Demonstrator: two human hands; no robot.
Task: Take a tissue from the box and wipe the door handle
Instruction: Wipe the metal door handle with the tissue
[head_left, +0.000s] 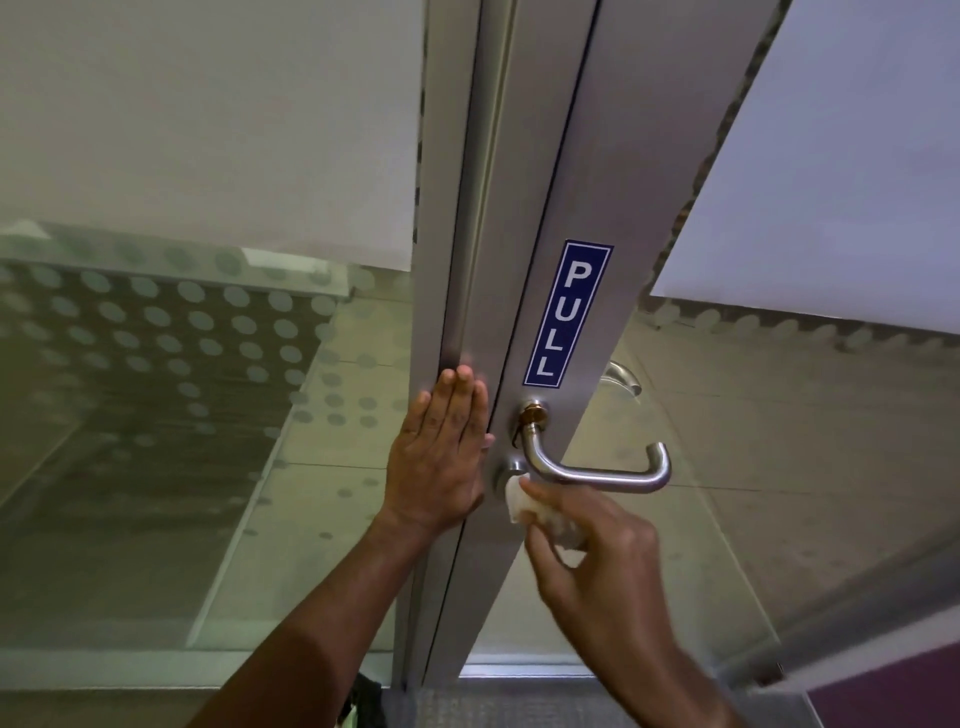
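Observation:
A silver lever door handle (602, 475) sticks out from the grey metal door frame (592, 208), with a brass-coloured collar at its base. My right hand (597, 566) is just below the lever, holding a crumpled white tissue (524, 501) pressed against the underside of the handle near the round lock plate. My left hand (441, 457) lies flat, fingers together and pointing up, on the frame to the left of the handle. No tissue box is in view.
A blue PULL sticker (567, 314) runs down the frame above the handle. Frosted, dotted glass panels (182, 338) flank the frame on both sides. A second handle (621, 376) shows behind the glass on the right. A dark floor mat (519, 701) lies below.

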